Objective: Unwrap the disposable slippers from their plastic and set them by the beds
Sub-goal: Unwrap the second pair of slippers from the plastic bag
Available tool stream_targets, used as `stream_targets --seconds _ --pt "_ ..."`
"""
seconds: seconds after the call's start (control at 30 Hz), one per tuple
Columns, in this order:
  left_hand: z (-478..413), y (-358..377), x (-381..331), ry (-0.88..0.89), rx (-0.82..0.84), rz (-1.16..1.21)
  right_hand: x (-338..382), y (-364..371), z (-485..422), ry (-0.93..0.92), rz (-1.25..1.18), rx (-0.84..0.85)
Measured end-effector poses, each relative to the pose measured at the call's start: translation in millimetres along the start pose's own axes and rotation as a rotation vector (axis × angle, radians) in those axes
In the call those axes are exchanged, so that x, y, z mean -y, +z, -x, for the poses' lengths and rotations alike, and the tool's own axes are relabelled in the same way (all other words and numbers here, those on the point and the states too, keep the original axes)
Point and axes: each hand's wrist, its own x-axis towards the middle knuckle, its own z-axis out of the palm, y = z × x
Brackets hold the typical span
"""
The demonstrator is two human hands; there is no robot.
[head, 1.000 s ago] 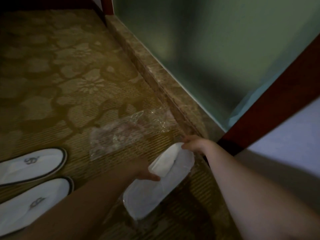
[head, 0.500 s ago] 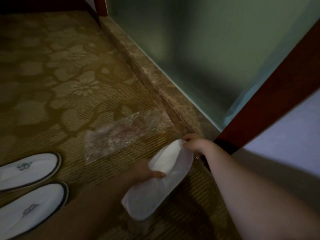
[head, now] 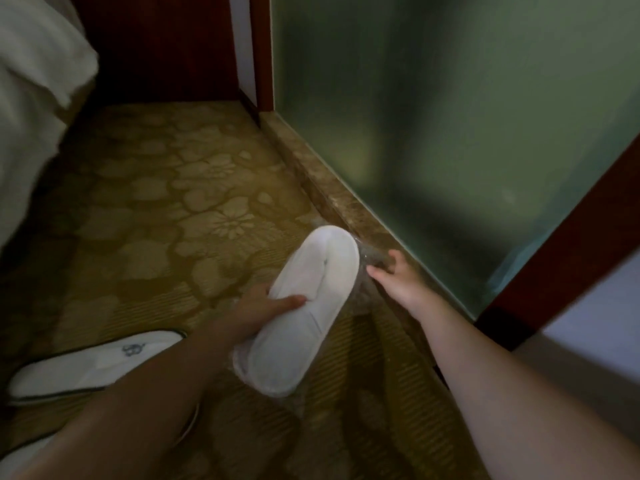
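Gripping white slippers (head: pixel 304 306), left hand (head: pixel 256 308), floor slipper (head: pixel 97 367) logo unreadable

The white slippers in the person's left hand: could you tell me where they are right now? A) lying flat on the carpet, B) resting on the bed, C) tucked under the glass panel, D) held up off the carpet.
D: the left hand grips the white slippers mid-length, raised clear of the carpet, while the right hand pulls the plastic wrap off its toe.

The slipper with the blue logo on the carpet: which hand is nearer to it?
Left. The left hand grips the wrapped slippers just right of the logo slipper; the right hand is farther right.
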Motion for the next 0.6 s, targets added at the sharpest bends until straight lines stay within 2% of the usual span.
stream_targets --seconds 0.13,0.3,0.5,0.6 --pt "15.3 -29.4 -20.4 0.099 -0.135 0.139 42.2 24.7 15.4 -0.024 -0.2 0.013" --pt "30.0 -67.3 -33.8 0.152 -0.248 0.335 80.9 53.1 33.1 -0.177 -0.291 0.027" --pt "55.6 -99.7 -27.3 0.127 -0.176 0.232 111.5 59.5 52.7 -0.437 -0.277 -0.097" --pt "69.1 -115.6 -26.6 0.094 -0.108 0.173 114.4 55.0 58.8 -0.495 -0.265 -0.103"
